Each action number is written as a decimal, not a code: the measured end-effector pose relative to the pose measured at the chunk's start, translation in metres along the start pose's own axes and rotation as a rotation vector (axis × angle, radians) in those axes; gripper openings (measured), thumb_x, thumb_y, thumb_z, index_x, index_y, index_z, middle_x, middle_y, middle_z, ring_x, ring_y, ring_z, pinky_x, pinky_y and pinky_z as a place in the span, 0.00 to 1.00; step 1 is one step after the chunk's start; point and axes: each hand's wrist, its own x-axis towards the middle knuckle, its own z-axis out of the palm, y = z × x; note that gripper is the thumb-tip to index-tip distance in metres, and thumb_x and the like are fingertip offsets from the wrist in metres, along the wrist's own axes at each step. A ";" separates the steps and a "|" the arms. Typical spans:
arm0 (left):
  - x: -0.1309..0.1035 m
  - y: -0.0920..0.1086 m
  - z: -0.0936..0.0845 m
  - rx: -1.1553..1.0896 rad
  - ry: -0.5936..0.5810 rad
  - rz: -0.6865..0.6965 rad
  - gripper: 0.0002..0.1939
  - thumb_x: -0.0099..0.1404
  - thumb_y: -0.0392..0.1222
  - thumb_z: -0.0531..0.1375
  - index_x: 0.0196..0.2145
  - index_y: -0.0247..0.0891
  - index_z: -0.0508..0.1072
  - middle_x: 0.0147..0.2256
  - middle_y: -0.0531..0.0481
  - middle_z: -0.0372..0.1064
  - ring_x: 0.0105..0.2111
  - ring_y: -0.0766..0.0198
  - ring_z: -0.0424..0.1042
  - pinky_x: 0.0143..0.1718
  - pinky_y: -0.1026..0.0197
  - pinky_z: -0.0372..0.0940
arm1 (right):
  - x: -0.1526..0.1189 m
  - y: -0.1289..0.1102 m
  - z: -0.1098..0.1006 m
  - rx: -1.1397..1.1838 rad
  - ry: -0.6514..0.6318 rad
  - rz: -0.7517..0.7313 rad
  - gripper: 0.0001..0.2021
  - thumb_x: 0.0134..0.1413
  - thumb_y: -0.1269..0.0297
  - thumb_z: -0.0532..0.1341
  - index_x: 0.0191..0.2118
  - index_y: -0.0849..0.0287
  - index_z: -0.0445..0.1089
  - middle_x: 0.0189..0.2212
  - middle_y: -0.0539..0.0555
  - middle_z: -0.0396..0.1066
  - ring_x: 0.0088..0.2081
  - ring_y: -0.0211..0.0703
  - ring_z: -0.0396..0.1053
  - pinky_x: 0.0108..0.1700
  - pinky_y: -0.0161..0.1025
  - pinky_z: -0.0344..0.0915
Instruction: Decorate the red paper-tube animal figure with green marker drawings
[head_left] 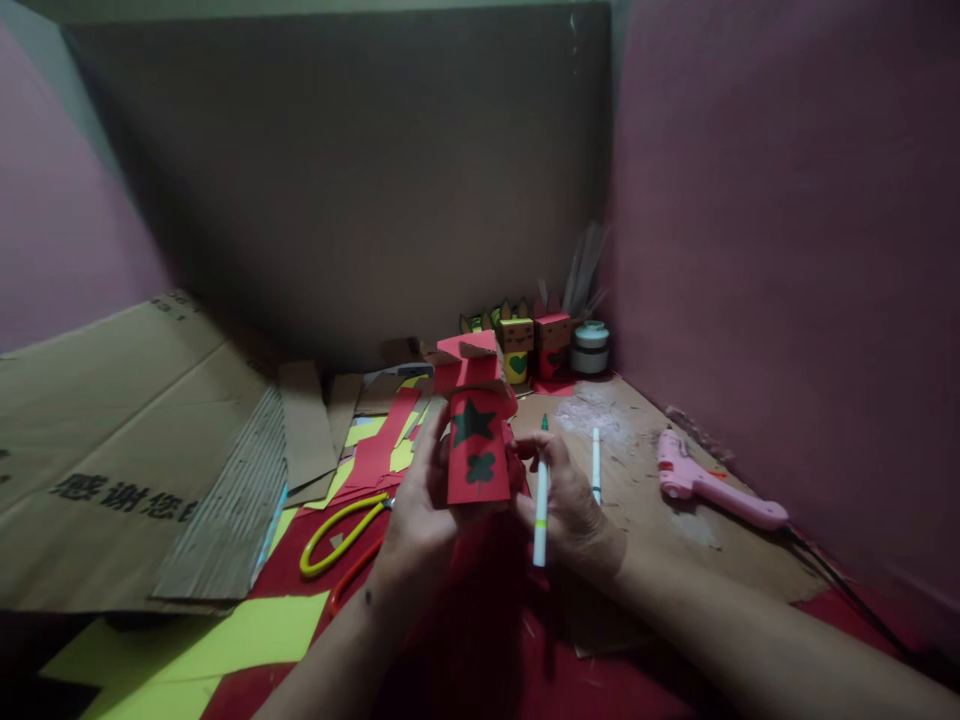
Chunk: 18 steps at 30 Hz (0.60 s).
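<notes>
A red paper craft figure (459, 475) with a boxy top is held up in front of me. Its near face carries a dark green star and a clover shape. My left hand (420, 500) is closed around its left side. In my right hand (574, 500) a white marker (541, 510) is gripped, its green tip uncapped and pointing away from me. The right fingertips are close against the figure's right side; whether they touch it I cannot tell. Beyond the right hand lies a slim white pen-like piece (596, 460) on the cardboard.
Yellow- and red-handled scissors (341, 540) lie left of my hands, near yellow paper (247, 630) and red strips (386, 435). Large cardboard (112, 430) leans at left. At right sits a pink glue gun (712, 490) with a cord. Several finished figures (553, 335) and a lidded jar (590, 350) stand behind.
</notes>
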 end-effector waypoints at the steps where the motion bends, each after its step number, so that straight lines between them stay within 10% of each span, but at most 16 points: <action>1: 0.000 0.001 0.000 0.034 -0.007 0.002 0.43 0.56 0.37 0.75 0.65 0.45 0.61 0.52 0.43 0.77 0.42 0.56 0.81 0.44 0.60 0.78 | -0.001 0.000 0.001 0.007 0.005 0.001 0.26 0.45 0.75 0.63 0.52 0.52 0.61 0.43 0.56 0.72 0.43 0.52 0.74 0.47 0.52 0.74; 8: 0.001 -0.002 0.004 0.208 0.047 0.035 0.58 0.49 0.44 0.78 0.69 0.46 0.50 0.55 0.39 0.72 0.49 0.47 0.79 0.46 0.53 0.77 | -0.004 0.000 0.006 0.056 0.021 0.011 0.23 0.47 0.70 0.63 0.50 0.52 0.61 0.41 0.55 0.72 0.40 0.51 0.75 0.44 0.50 0.75; 18: 0.004 -0.009 -0.004 0.309 0.020 0.132 0.51 0.52 0.41 0.76 0.68 0.48 0.56 0.50 0.45 0.73 0.44 0.55 0.77 0.45 0.56 0.75 | -0.002 0.002 0.008 0.114 -0.004 0.018 0.22 0.46 0.68 0.66 0.48 0.49 0.62 0.38 0.52 0.72 0.36 0.50 0.74 0.41 0.49 0.73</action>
